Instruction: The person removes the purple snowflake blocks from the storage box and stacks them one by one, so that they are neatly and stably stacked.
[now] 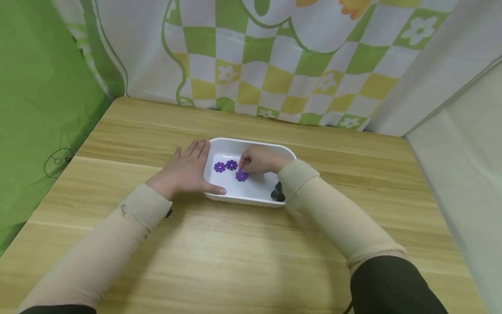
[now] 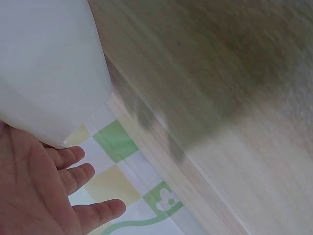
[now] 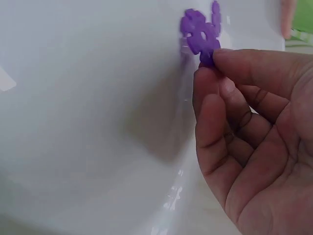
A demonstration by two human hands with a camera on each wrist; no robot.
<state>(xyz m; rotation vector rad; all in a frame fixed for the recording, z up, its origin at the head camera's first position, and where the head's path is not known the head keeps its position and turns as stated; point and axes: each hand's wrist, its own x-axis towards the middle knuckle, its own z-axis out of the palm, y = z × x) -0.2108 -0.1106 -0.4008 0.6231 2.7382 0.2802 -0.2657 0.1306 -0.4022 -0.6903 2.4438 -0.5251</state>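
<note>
A white plastic tray (image 1: 251, 198) stands on the table. My left hand (image 1: 186, 172) rests on its left end, fingers fairly straight along the outer wall and thumb over the near rim. In the left wrist view, the left hand (image 2: 34, 186) touches the tray's outside wall (image 2: 49, 63). Inside the tray my right hand (image 1: 259, 159) pinches a purple snowflake disc (image 1: 241, 175) between thumb and fingers. The right wrist view shows this disc (image 3: 200, 34) with a second purple piece (image 3: 216, 19) edge-on beside it. Two more purple snowflake discs (image 1: 219, 167) lie side by side, left of the pinched one.
The tray sits on a wood-grain table (image 1: 235, 253). A checked green, yellow and white curtain (image 1: 270, 65) hangs behind the table, and green cloth (image 1: 39, 109) hangs at the left. A dark object (image 1: 278, 192) shows beside the right cuff, over the tray's right end.
</note>
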